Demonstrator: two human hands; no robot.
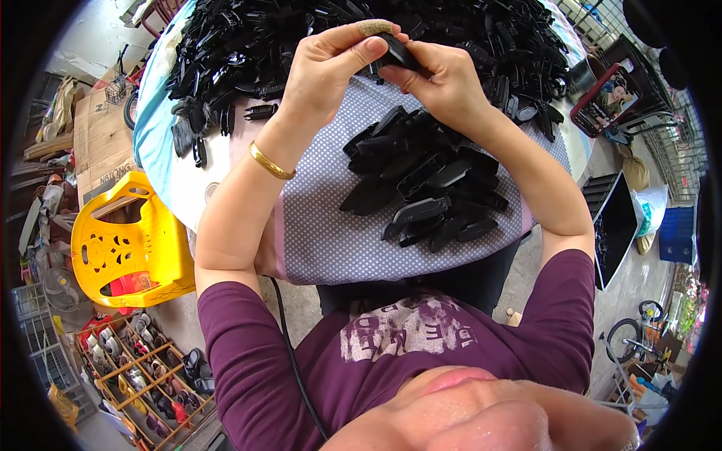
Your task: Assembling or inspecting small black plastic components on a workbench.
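Left hand (331,64) and right hand (445,75) both pinch one curved black plastic part (401,54), raised between them beyond the smaller heap of black parts (423,210); steady left-hand support and light, even right-thumb pressure are judged advisable.

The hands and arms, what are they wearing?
Both sleeves are purple and end near the elbows. A shiny gold bangle circles the left arm. On the left hand, one of the fingers wears a tan cover.
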